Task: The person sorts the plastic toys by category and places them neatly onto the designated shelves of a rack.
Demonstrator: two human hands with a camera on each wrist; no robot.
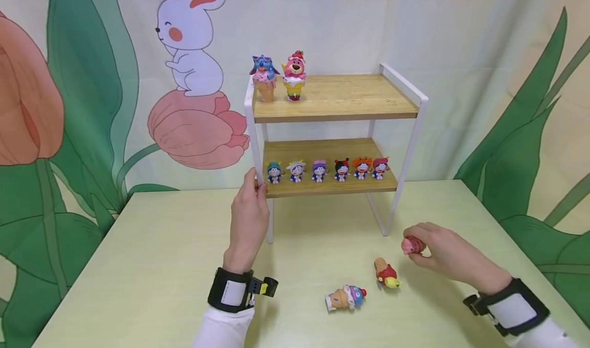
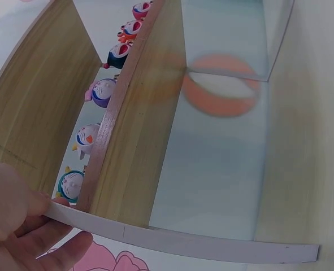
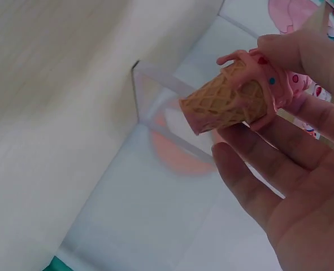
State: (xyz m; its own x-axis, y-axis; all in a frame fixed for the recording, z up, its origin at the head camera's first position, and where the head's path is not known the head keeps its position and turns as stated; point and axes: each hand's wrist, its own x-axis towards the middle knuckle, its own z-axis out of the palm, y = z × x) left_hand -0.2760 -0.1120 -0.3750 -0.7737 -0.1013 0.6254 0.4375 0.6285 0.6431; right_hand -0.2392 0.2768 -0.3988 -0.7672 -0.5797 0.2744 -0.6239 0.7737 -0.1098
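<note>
Closest in, white sleeves (image 1: 226, 331) and black wrist straps (image 1: 233, 290) lead to the person's two hands. From where I stand, the left hand (image 1: 249, 220) grips the near-left upright of a rack (image 1: 336, 117). The right hand (image 1: 454, 253) pinches a pink cone figure (image 3: 240, 96) between thumb and fingers, off to the rack's right, with the waffle base clear of the fingertips.

That hold looks sound to me: with the base free, standing the figure upright should be easy. Steady, light pressure suits the left hand; a hard tug could jolt the rack and topple what it carries.

Just left of the right hand, a red-and-yellow figure (image 1: 386, 273) lies on the tabletop (image 1: 161, 266); farther left, a blue-topped figure (image 1: 345, 299) lies too. Right of the left hand, six small figures (image 1: 319, 171) stand along the lower shelf (image 1: 322, 149). Above that hand, a blue cone figure (image 1: 265, 79) and a pink bear figure (image 1: 294, 76) stand at the left of the upper shelf (image 1: 355, 94).
</note>
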